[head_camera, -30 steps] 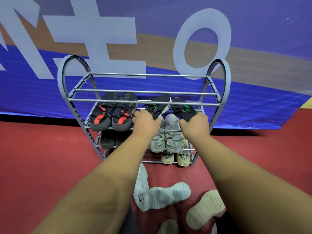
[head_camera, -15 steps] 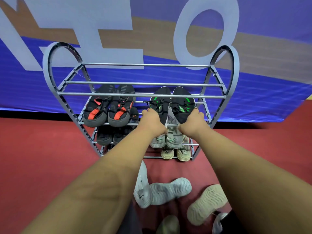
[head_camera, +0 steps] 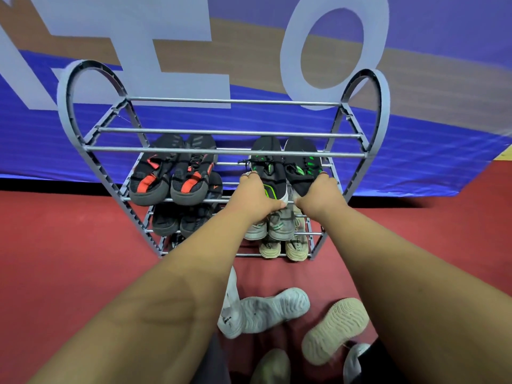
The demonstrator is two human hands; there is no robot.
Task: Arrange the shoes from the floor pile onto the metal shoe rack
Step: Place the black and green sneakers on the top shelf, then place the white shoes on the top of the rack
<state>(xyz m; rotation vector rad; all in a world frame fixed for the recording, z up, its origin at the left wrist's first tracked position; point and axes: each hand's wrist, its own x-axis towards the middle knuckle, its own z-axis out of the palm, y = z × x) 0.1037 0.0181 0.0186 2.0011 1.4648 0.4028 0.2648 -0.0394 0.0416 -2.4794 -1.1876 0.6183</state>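
Note:
A grey metal shoe rack (head_camera: 227,131) with heart-shaped ends stands against a banner. On its second shelf at the right lie two black shoes with green marks, the left one (head_camera: 267,159) and the right one (head_camera: 302,164). My left hand (head_camera: 253,196) grips the heel of the left one and my right hand (head_camera: 318,196) grips the heel of the right one. A black and red pair (head_camera: 171,173) sits at the left of the same shelf. Grey and beige shoes fill the lower shelves.
On the red floor in front of the rack lie white shoes (head_camera: 263,311), a beige-soled shoe (head_camera: 335,328) lying sole up, and others at the bottom edge. A blue banner (head_camera: 415,151) covers the wall behind. The top shelf holds nothing.
Both hands pushed the black and green shoes further back onto the second shelf, and the camera moved closer to the rack.

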